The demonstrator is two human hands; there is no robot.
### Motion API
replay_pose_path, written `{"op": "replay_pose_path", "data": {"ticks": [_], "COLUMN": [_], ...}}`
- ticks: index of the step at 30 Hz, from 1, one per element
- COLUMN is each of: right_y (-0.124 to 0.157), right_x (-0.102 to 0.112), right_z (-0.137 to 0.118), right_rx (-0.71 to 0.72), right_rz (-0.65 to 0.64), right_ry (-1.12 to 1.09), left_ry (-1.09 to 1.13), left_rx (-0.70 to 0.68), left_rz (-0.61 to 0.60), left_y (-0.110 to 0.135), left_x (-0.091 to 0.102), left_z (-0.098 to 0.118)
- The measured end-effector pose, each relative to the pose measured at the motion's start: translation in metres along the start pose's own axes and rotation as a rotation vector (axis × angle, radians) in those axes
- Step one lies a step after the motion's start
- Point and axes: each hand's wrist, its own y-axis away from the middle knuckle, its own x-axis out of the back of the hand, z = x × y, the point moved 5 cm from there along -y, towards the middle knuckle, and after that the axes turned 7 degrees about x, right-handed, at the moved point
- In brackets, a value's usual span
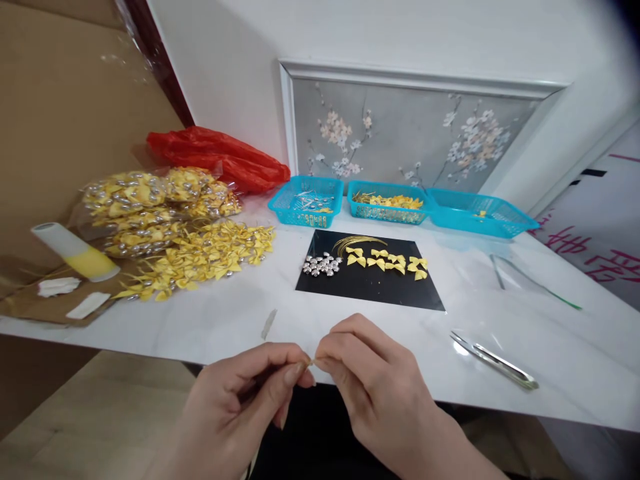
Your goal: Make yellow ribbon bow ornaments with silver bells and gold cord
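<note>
At the table's front edge, my left hand and my right hand meet fingertip to fingertip, both pinched closed. A tiny yellowish bit shows between them, too small to name. Beyond them lies a black mat. On it are a cluster of silver beads, several yellow petal-shaped pieces and a bundle of thin gold wires. Metal tweezers rest on the white table to the right of my right hand.
Three blue baskets line the wall, holding small parts. Yellow flower pieces are heaped at left beside filled clear bags, a red plastic bag and a white-and-yellow tube. A green strip lies at right.
</note>
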Motion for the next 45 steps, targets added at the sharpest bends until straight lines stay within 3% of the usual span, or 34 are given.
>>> {"op": "replay_pose_path", "data": {"ticks": [5, 10, 15, 24, 27, 30, 34, 39, 42, 45], "right_y": [0.001, 0.000, 0.000, 0.003, 0.010, 0.021, 0.033, 0.044, 0.046, 0.040], "right_x": [0.001, 0.000, -0.001, 0.004, 0.026, 0.065, 0.141, 0.233, 0.244, 0.197], "right_z": [0.000, -0.001, -0.002, 0.015, 0.036, 0.065, 0.108, 0.151, 0.150, 0.114], "right_rx": [-0.003, 0.003, -0.004, -0.026, -0.091, -0.172, -0.264, -0.396, -0.420, -0.361], "right_rz": [0.015, 0.001, -0.019, -0.006, -0.016, -0.027, 0.011, 0.085, 0.117, 0.161], "right_ry": [-0.019, -0.010, 0.008, -0.036, 0.019, 0.205, 0.549, 0.751, 0.807, 0.756], "left_ry": [0.019, 0.063, 0.078, 0.038, 0.005, 0.037, 0.145, 0.144, 0.080, -0.023], "left_rx": [0.042, 0.058, 0.088, 0.014, 0.006, 0.014, 0.035, 0.055, 0.038, -0.001], "left_rz": [-0.049, 0.033, -0.010, 0.017, 0.041, 0.065, 0.070, 0.062, 0.014, -0.043], "left_y": [0.000, 0.000, -0.003, -0.008, -0.009, -0.011, -0.018, -0.034, -0.041, -0.043], "left_x": [-0.002, -0.005, -0.008, -0.006, 0.003, 0.016, 0.027, 0.017, 0.001, -0.015], "left_z": [-0.006, -0.006, -0.011, -0.008, -0.014, -0.025, -0.042, -0.045, -0.029, -0.007]}}
